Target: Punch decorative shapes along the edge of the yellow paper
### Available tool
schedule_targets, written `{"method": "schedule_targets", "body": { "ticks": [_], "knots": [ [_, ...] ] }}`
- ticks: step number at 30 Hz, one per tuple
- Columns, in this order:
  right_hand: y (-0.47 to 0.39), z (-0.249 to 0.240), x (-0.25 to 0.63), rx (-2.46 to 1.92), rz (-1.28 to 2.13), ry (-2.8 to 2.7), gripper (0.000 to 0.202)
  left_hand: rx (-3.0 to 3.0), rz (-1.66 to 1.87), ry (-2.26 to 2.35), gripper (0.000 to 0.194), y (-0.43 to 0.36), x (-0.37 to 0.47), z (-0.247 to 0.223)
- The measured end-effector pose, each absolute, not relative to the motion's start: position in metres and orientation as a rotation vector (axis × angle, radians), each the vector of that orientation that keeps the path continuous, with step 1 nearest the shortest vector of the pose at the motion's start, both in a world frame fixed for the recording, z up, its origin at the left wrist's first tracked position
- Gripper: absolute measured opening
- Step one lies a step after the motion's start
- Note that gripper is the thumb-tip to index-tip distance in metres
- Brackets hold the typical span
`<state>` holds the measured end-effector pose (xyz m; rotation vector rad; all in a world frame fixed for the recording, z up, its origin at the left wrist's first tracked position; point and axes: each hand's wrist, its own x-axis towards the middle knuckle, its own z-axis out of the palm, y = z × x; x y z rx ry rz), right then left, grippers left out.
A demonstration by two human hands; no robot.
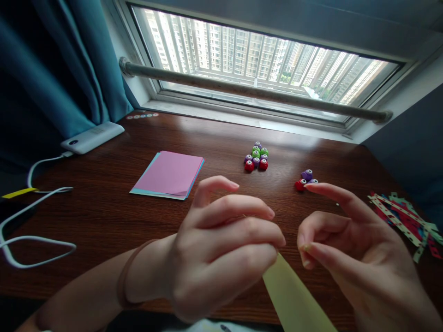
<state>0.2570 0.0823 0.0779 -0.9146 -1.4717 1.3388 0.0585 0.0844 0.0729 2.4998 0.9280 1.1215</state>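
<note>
Fingers curled, my left hand [224, 253] pinches the upper end of a yellow paper strip [297, 299], which hangs down past the table's near edge. To its right, my right hand [353, 249] has thumb and a finger pressed together with the index finger raised; a tiny yellowish bit shows at the thumb tip, too small to make out. Beyond the hands sits a cluster of small purple, green and red bead-like pieces [256, 157]. A smaller purple and red group [306, 179] lies behind my right index fingertip.
Pink and blue paper sheets [169, 173] are stacked left of centre. Punched paper scraps [404, 216] lie at the far right. A white power bank [93, 137] with a white cable [41, 240] is at the left. The window has a metal bar [256, 92] across it.
</note>
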Motion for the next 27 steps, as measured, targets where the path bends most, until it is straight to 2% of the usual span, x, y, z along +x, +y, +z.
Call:
{"method": "schedule_targets", "body": {
  "ticks": [3,11,16,20,27],
  "knots": [
    [0.085,0.076,0.258,-0.864,1.464,-1.428,0.04,2.436,1.089,0.625,0.026,0.095,0.053,0.079],
    [0.086,0.077,0.262,-0.841,1.589,-1.347,0.035,1.69,0.842,0.716,0.014,0.092,0.056,0.074],
    [0.084,0.081,0.262,-1.053,1.608,-1.282,0.006,1.327,0.686,0.745,0.012,0.1,0.054,0.077],
    [0.086,0.08,0.265,-1.055,1.536,-1.425,0.012,1.165,0.605,0.699,0.014,0.105,0.051,0.076],
    [0.096,0.075,0.268,-1.069,1.737,-1.603,0.007,1.118,0.565,0.711,0.016,0.109,0.048,0.074]
  ]
}}
